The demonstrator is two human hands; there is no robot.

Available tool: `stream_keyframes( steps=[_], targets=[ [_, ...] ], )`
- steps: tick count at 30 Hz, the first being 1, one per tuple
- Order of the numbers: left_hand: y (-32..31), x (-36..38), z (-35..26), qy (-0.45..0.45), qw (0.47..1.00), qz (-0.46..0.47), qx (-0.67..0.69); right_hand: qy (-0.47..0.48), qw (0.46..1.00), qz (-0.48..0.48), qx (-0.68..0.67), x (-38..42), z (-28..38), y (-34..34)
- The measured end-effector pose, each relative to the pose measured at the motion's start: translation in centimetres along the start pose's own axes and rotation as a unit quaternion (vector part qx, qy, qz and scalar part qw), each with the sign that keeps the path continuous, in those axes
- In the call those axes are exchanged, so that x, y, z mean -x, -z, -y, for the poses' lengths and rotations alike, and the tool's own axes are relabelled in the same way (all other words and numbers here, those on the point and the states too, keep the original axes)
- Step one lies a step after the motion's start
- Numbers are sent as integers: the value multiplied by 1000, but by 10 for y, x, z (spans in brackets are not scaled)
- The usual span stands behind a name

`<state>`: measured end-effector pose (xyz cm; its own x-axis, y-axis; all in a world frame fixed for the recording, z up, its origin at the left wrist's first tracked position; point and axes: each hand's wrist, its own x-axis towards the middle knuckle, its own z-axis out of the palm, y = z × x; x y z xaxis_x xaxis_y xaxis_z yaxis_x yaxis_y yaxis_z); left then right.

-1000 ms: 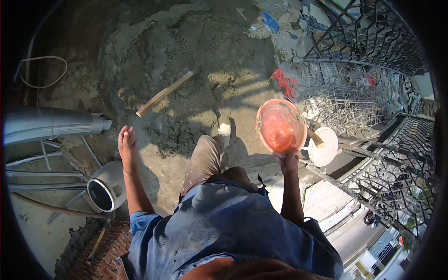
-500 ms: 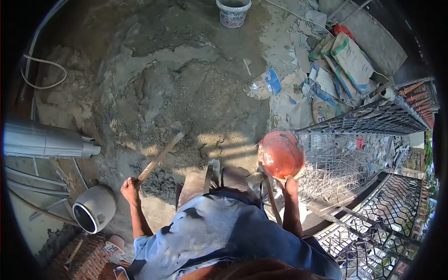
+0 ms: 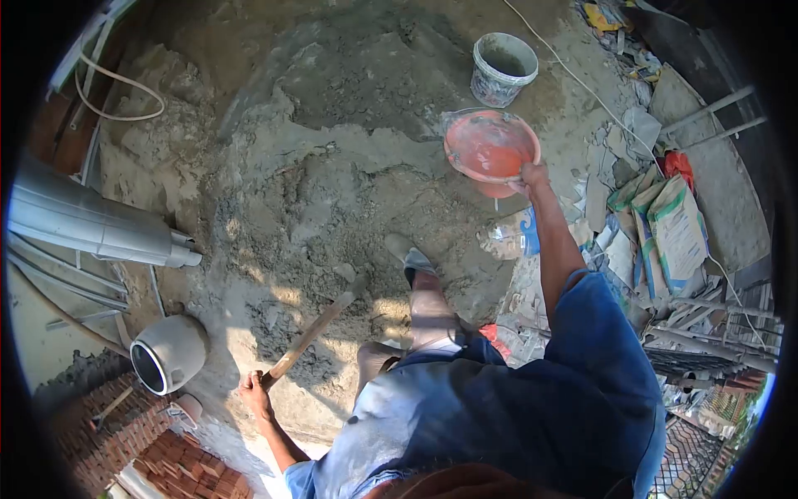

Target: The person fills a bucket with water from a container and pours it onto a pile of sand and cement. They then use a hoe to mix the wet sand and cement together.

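My left hand [image 3: 256,392] is closed around the wooden handle of a tool [image 3: 309,337], whose mortar-coated head, like a hoe's, rests in the wet grey mortar [image 3: 324,200]. My right hand [image 3: 534,177] grips the rim of a red bucket [image 3: 490,145], held out above the mortar's right edge. The bucket's mouth faces up towards me, and its inside is smeared with grey. Just beyond it stands a white bucket [image 3: 502,71], its inside grey. My shod foot [image 3: 417,262] is planted in the mortar between the hands.
Cement bags [image 3: 677,229] and torn paper lie at the right near a leaning board [image 3: 719,158]. To the left are grey pipes [image 3: 100,220] and a pale round pot [image 3: 170,353] on its side. Stacked bricks [image 3: 191,466] sit at the lower left. A thin cable crosses the upper right.
My right hand has swung the red bucket forward, from beside my body to near the white bucket. One foot has stepped into the mortar. My left hand keeps hold of the tool; the view has shifted.
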<state>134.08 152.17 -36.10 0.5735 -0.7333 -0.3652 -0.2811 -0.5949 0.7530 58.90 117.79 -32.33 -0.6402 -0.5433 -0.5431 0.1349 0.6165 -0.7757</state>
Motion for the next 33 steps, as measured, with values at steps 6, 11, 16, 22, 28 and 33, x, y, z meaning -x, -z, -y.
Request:
stream_keyframes(
  steps=[6, 11, 16, 22, 28, 33],
  targets=[
    [-26, 25, -35, 92, 990, -40, 99, -43, 995, -41, -79, -79, 40, -50],
    [-45, 32, -60, 145, 980, -98, 94, -29, 990, 34, -136, -98, 73, -33],
    [-47, 30, -54, 153, 977, -112, 95, -49, 998, 42, 28, -108, 114, -40],
    [-49, 11, -14, 67, 995, -65, -29, 29, 987, 8, 161, -168, 180, -102],
    [-58, 37, -92, 212, 973, -94, -15, 87, 987, -21, 132, -240, 280, -140],
    [-54, 34, -62, 243, 961, -117, 56, 66, 992, -46, 97, -242, 309, -138]
  ],
)
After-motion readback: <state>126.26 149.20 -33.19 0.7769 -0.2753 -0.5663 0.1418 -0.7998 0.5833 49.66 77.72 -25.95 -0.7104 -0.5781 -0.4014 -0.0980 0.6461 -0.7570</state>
